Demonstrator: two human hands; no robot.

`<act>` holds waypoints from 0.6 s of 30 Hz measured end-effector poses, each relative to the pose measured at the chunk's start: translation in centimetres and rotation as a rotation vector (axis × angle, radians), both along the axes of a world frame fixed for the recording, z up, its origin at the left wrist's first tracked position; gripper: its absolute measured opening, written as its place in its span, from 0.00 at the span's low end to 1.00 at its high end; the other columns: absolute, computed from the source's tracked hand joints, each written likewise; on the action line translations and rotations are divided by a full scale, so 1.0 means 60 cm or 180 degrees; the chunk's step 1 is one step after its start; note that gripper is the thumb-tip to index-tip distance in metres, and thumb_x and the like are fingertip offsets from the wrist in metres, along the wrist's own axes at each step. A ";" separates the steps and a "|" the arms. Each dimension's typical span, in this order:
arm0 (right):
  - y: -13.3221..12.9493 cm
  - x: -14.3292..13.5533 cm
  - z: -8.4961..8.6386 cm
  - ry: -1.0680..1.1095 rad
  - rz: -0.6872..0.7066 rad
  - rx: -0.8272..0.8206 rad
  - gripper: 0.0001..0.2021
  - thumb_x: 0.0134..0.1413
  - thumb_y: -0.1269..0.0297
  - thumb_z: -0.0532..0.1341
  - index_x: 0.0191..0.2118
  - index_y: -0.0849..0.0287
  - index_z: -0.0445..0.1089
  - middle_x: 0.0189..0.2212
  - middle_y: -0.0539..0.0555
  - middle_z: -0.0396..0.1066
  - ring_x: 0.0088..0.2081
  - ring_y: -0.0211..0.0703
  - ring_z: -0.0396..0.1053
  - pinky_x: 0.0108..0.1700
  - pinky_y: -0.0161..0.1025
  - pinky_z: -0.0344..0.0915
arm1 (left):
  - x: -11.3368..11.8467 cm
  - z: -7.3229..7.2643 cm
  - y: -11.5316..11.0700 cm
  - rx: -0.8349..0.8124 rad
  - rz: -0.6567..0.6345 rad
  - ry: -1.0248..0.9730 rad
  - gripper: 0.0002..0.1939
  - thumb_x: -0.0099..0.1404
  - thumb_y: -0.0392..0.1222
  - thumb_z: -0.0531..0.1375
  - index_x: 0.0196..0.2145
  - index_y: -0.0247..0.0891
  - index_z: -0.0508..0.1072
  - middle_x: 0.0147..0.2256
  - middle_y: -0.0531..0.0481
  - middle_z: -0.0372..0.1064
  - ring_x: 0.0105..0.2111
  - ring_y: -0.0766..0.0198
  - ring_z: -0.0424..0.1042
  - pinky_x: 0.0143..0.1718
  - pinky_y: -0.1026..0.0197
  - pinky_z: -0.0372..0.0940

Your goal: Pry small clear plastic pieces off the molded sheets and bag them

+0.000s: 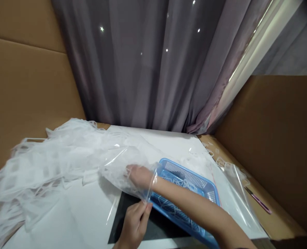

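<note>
A clear plastic bag [117,169] lies on its side with its mouth facing right, and whitish material shows inside it. My left hand [135,221] pinches the lower edge of the bag's mouth. My right hand [140,176] is inside the bag, seen through the film; its fingers are blurred, and what they hold, if anything, cannot be made out. Beneath my right forearm sits a blue plastic basket [189,173] with small white loop-shaped pieces in it. A large heap of white, mesh-like pieces [47,162] spreads left of the bag.
A pink-handled tool [259,201] lies at the right on the brown surface [277,214]. Near it are flat clear plastic [240,193] and loose white scraps. A black mat [117,224] lies under the basket. Cardboard walls stand left and right, with a grey curtain [143,69] behind.
</note>
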State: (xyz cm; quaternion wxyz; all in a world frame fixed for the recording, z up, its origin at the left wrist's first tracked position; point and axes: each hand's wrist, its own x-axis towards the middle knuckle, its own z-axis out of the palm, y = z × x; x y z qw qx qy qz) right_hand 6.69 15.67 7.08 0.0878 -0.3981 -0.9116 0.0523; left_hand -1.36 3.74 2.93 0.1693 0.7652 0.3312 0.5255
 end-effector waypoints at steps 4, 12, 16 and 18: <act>0.031 -0.040 0.011 0.0048 -0.0487 0.0051 0.12 0.66 0.69 0.50 0.46 0.69 0.67 0.42 0.62 0.73 0.39 0.46 0.74 0.38 0.41 0.70 | 0.012 -0.012 -0.002 0.0014 -0.0238 0.0432 0.15 0.71 0.33 0.50 0.25 0.36 0.64 0.20 0.55 0.62 0.20 0.71 0.65 0.26 0.69 0.57; 0.099 -0.136 0.012 0.0305 -0.0589 0.0121 0.13 0.65 0.71 0.47 0.47 0.68 0.67 0.45 0.60 0.73 0.44 0.49 0.72 0.41 0.40 0.69 | 0.011 -0.046 -0.012 0.0156 -0.0266 0.0524 0.15 0.71 0.33 0.47 0.27 0.37 0.66 0.21 0.53 0.66 0.20 0.71 0.68 0.24 0.70 0.58; 0.083 -0.125 0.013 0.0438 -0.0407 0.0195 0.16 0.69 0.63 0.47 0.47 0.68 0.66 0.45 0.59 0.72 0.47 0.47 0.71 0.48 0.41 0.66 | 0.016 -0.052 -0.012 -0.0017 -0.0164 0.0447 0.15 0.71 0.33 0.48 0.26 0.37 0.65 0.20 0.53 0.64 0.20 0.71 0.67 0.24 0.71 0.58; 0.064 -0.098 0.016 0.0466 -0.0290 0.0210 0.21 0.68 0.53 0.48 0.49 0.68 0.65 0.47 0.59 0.72 0.49 0.48 0.69 0.53 0.42 0.64 | 0.019 -0.054 -0.010 -0.0061 -0.0180 0.0403 0.16 0.71 0.34 0.49 0.25 0.37 0.64 0.20 0.54 0.63 0.20 0.72 0.67 0.25 0.71 0.58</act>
